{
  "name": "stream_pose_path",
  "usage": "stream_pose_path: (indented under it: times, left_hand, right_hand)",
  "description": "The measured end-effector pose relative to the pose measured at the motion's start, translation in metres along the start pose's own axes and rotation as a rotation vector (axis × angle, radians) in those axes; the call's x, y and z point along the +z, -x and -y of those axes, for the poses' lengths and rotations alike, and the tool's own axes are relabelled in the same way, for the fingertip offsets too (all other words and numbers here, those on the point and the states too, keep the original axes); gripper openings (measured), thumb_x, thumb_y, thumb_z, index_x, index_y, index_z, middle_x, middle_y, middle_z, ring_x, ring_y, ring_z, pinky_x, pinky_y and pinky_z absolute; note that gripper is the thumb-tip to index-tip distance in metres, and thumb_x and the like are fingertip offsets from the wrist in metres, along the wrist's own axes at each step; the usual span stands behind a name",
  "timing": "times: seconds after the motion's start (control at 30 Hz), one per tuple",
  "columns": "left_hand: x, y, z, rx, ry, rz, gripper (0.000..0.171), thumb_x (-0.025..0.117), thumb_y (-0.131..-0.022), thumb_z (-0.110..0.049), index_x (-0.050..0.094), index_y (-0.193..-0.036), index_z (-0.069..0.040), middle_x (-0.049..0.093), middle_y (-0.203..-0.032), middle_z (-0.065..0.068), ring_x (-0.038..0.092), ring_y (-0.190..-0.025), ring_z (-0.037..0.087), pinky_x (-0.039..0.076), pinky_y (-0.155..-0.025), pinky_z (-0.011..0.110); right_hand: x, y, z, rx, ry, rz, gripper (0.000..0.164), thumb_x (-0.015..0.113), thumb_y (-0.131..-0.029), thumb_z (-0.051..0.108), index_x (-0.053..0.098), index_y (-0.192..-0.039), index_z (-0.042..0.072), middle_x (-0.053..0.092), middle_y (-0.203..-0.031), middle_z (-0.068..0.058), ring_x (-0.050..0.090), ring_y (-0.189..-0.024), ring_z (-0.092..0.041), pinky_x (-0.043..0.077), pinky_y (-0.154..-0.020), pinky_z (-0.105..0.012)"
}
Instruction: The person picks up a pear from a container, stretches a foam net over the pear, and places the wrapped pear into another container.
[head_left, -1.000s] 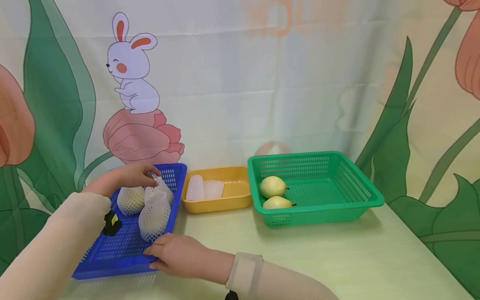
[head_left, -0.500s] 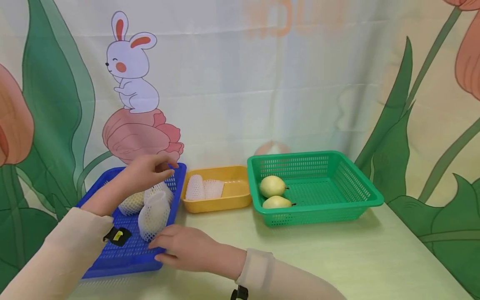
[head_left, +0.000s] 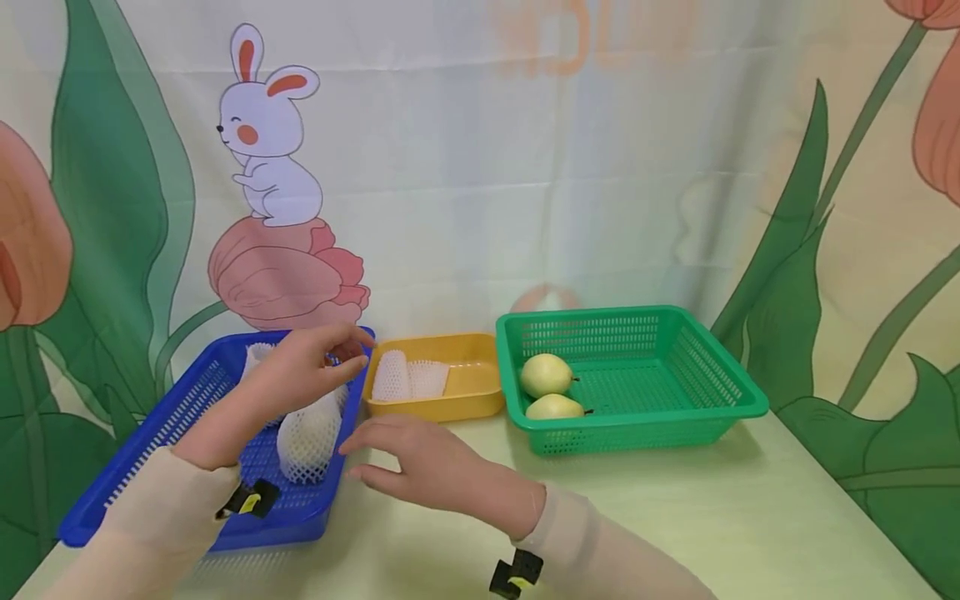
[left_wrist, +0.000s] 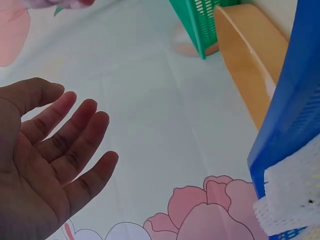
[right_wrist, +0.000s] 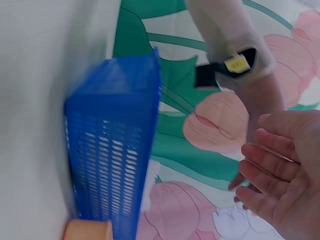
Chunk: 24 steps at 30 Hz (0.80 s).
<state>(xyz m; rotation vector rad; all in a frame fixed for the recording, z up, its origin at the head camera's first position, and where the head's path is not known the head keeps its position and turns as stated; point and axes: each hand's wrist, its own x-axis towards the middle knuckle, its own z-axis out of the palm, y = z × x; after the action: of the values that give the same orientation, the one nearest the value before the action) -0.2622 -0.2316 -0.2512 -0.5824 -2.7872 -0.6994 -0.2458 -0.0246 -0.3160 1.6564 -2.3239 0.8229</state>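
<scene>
My left hand [head_left: 311, 362] hovers over the far right part of the blue basket [head_left: 288, 533], fingers loosely bent around nothing; the left wrist view shows its bare palm. Beneath it, a pear in a white foam net [head_left: 306, 446] lies against the basket's right wall. Farther back, more white netting [head_left: 257, 357] shows past my forearm, which hides most of what lies there. Just right of the basket's rim is my right hand [head_left: 431, 462], fingers relaxed and pointing left; in the right wrist view its palm [right_wrist: 290, 185] holds nothing.
A shallow yellow tray [head_left: 442, 408] with white foam nets [head_left: 390, 379] stands between the blue basket and a green basket [head_left: 645, 425]. Two bare pears, one [head_left: 546, 376] behind the other [head_left: 555, 407], lie at the green basket's left. A printed curtain [head_left: 465, 183] hangs behind the table.
My left hand has lifted off the netted pears and moved right. My right hand has left the blue basket's near right corner, going right and slightly away from me.
</scene>
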Motion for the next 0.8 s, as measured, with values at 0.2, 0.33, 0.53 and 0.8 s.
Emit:
stream_pose_path:
  times: [0.2, 0.33, 0.53, 0.8]
  left_hand:
    - [0.006, 0.007, -0.01, -0.006, 0.0, -0.018, 0.027, 0.066, -0.098, -0.014, 0.069, -0.124, -0.004, 0.074, -0.109, 0.013, 0.068, -0.103, 0.03, 0.059, -0.092, 0.052]
    - [0.011, 0.01, -0.014, -0.001, 0.028, -0.036, 0.028, 0.065, -0.099, -0.015, 0.068, -0.125, -0.004, 0.073, -0.115, 0.014, 0.068, -0.108, 0.031, 0.058, -0.094, 0.053]
    - [0.021, 0.013, -0.021, -0.012, 0.073, -0.063, 0.029, 0.063, -0.1, -0.016, 0.067, -0.127, -0.004, 0.072, -0.12, 0.016, 0.066, -0.113, 0.034, 0.057, -0.096, 0.053]
    - [0.039, 0.015, -0.027, -0.007, 0.133, -0.104, 0.029, 0.064, -0.1, -0.015, 0.067, -0.126, -0.003, 0.072, -0.121, 0.015, 0.065, -0.113, 0.034, 0.056, -0.097, 0.054]
  right_hand:
    - [-0.016, 0.01, -0.009, 0.041, -0.036, -0.077, 0.026, 0.066, -0.099, 0.017, 0.07, -0.123, 0.005, 0.074, -0.122, -0.008, 0.067, -0.119, -0.022, 0.053, -0.107, -0.029]
    - [-0.025, 0.018, -0.017, 0.064, -0.037, -0.136, 0.025, 0.068, -0.098, 0.015, 0.071, -0.12, 0.004, 0.075, -0.119, -0.009, 0.068, -0.117, -0.024, 0.055, -0.105, -0.032]
    - [-0.04, 0.035, -0.027, 0.093, -0.008, -0.223, 0.022, 0.069, -0.096, 0.013, 0.071, -0.116, 0.004, 0.076, -0.115, -0.008, 0.07, -0.115, -0.025, 0.057, -0.101, -0.034]
    - [-0.055, 0.056, -0.043, 0.206, -0.044, -0.275, 0.025, 0.071, -0.094, 0.01, 0.07, -0.117, 0.002, 0.074, -0.118, -0.012, 0.067, -0.117, -0.03, 0.059, -0.098, -0.042]
